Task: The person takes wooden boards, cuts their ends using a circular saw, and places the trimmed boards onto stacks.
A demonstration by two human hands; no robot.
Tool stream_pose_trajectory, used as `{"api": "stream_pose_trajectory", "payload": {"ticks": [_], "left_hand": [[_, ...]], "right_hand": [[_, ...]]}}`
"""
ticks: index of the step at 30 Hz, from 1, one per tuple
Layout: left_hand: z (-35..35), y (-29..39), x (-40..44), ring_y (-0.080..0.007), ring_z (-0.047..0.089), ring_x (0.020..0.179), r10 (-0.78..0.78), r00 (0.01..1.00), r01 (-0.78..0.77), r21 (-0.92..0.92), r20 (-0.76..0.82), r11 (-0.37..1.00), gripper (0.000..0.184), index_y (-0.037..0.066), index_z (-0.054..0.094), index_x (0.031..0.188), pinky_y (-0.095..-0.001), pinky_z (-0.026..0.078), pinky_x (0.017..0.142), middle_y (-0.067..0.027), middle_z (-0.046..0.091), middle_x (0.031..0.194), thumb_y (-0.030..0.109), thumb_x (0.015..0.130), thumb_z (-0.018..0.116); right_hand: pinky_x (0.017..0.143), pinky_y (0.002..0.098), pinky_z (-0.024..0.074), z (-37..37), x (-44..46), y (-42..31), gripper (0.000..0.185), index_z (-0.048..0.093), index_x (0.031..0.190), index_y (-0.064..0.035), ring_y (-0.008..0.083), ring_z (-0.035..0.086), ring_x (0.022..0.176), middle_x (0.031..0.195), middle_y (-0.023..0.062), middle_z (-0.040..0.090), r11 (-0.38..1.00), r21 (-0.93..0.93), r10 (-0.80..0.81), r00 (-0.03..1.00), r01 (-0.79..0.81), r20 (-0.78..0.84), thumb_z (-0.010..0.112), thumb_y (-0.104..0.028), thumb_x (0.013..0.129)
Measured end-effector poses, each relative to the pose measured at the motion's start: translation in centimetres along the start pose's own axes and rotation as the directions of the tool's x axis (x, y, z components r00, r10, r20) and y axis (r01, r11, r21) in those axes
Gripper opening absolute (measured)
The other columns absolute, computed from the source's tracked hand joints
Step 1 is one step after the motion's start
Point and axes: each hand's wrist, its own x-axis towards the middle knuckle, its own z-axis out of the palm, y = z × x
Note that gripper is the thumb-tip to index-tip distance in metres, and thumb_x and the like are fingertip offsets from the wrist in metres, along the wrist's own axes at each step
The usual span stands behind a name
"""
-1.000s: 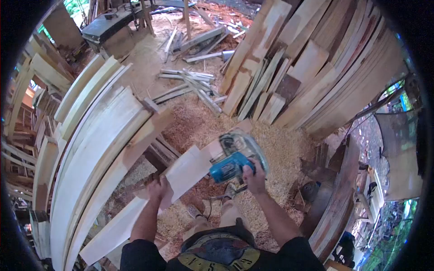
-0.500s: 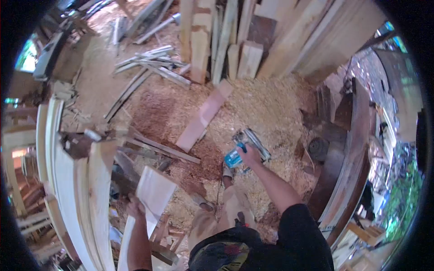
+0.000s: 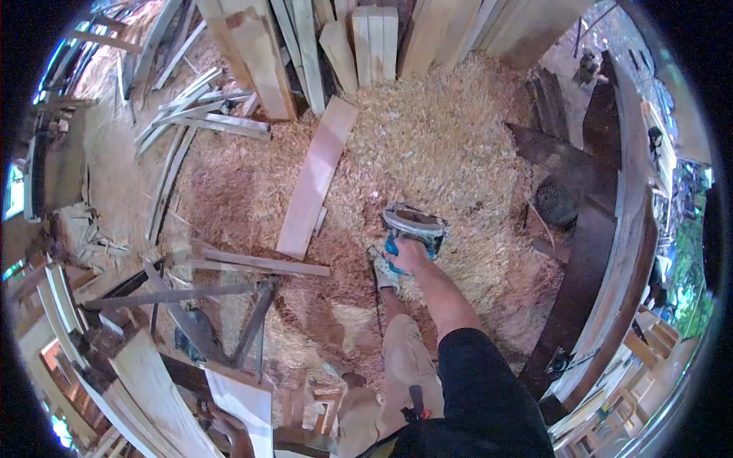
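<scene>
My right hand (image 3: 410, 256) is wrapped round the handle of a teal circular saw (image 3: 418, 221), held low over the shavings by my right foot. At the lower left, my left hand (image 3: 225, 426) grips the left edge of a pale wooden board (image 3: 243, 401); its fingers are partly hidden. A loose flat plank (image 3: 317, 179) lies on the floor ahead of the saw. Across its near end runs a thin wooden strip (image 3: 267, 263).
Wood shavings (image 3: 443, 145) cover the floor. Upright boards (image 3: 374, 46) lean at the back, and thin offcuts (image 3: 202, 111) lie back left. A dark stand (image 3: 256, 320) rises left of my legs. Long dark timbers (image 3: 588, 282) line the right side.
The view has shifted, with the left-hand board now lower in the picture. My right hand has turned the saw and moved it slightly forward. My left hand stays at the board's edge.
</scene>
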Motion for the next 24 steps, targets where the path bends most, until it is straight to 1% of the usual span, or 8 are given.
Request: {"api": "stream_pose_trajectory", "payload": {"ticks": [1,3,5,10,13,17,20,24], "left_hand": [[0.6,0.4,-0.1,-0.0367,0.061,0.096,-0.041,0.995,0.046,0.046,-0.094,0.998,0.053,-0.001,0.053,0.133,-0.0466,0.048,0.086,-0.026,0.064,0.118,0.042,0.102,0.051],[3.1,5.8,-1.8,-0.0348,0.062,0.095,-0.123,0.953,0.158,0.11,-0.278,0.981,0.047,0.0,0.057,0.129,-0.0434,0.049,0.086,-0.0236,0.067,0.114,0.038,0.103,0.053],[0.5,0.4,0.3,-0.036,0.063,0.095,-0.007,0.966,0.062,0.207,-0.258,0.976,0.042,0.0,0.057,0.129,-0.0422,0.051,0.087,-0.0237,0.067,0.115,0.033,0.104,0.053],[1.0,1.3,1.6,-0.0351,0.062,0.098,-0.004,0.973,0.052,0.202,-0.23,0.978,0.041,0.0,0.057,0.129,-0.0417,0.049,0.089,-0.0228,0.066,0.116,0.031,0.102,0.054],[1.7,2.1,1.9,-0.0346,0.061,0.1,-0.009,0.975,0.057,0.21,-0.22,0.976,0.04,0.0,0.056,0.129,-0.0415,0.049,0.09,-0.0222,0.066,0.117,0.029,0.102,0.054],[2.6,2.7,2.4,-0.0338,0.06,0.102,-0.02,0.975,0.072,0.23,-0.223,0.971,0.039,0.0,0.056,0.129,-0.0412,0.048,0.092,-0.0215,0.065,0.118,0.027,0.101,0.055],[3.0,3.1,2.9,-0.0333,0.06,0.104,-0.016,0.975,0.07,0.241,-0.22,0.968,0.038,0.0,0.056,0.129,-0.0409,0.047,0.094,-0.021,0.064,0.119,0.025,0.1,0.056],[3.3,3.3,3.3,-0.0326,0.059,0.106,-0.009,0.976,0.064,0.245,-0.219,0.968,0.038,0.0,0.055,0.129,-0.0406,0.046,0.096,-0.0203,0.063,0.12,0.023,0.099,0.056]], "right_hand": [[0.102,0.0483,0.0476,0.7,0.7,0.6,0.058,0.059,0.125,-0.0036,0.0387,0.061,0.118,0.124,0.0224,0.065,1.0,-0.005,0.005,1.0,-0.005,0.0,0.066,-0.048,0.088],[0.102,0.0486,0.0471,1.9,2.3,2.0,0.057,0.058,0.126,-0.0043,0.0379,0.061,0.118,0.124,0.0215,0.065,0.999,-0.033,0.017,1.0,-0.017,0.008,0.066,-0.047,0.088],[0.1,0.0493,0.0472,3.7,4.2,3.6,0.058,0.057,0.128,-0.0052,0.0375,0.061,0.118,0.125,0.0205,0.064,0.997,-0.076,0.033,0.999,-0.031,0.029,0.066,-0.046,0.088],[0.096,0.0507,0.0449,6.6,6.8,6.4,0.058,0.056,0.131,-0.0095,0.0332,0.062,0.115,0.119,0.0175,0.066,0.989,-0.143,0.015,0.998,-0.024,-0.068,0.068,-0.047,0.088],[0.096,0.0505,0.0451,6.2,7.7,7.3,0.056,0.056,0.13,-0.0098,0.0335,0.062,0.115,0.12,0.0174,0.065,0.988,-0.148,0.039,0.999,-0.038,0.001,0.068,-0.046,0.088],[0.099,0.0509,0.0442,6.8,8.5,8.5,0.056,0.055,0.131,-0.01,0.034,0.061,0.117,0.122,0.017,0.065,0.99,-0.136,0.047,0.999,-0.046,-0.002,0.069,-0.043,0.088],[0.098,0.0514,0.0434,7.7,9.0,9.0,0.055,0.055,0.127,-0.0111,0.0336,0.061,0.118,0.122,0.0165,0.065,0.993,-0.098,0.072,0.997,-0.071,0.007,0.073,-0.04,0.084],[0.102,0.0522,0.0412,8.1,9.1,10.0,0.055,0.053,0.134,-0.0103,0.0337,0.057,0.123,0.131,0.0169,0.061,0.99,-0.101,0.11,0.992,-0.103,0.068,0.068,-0.037,0.088]]}}
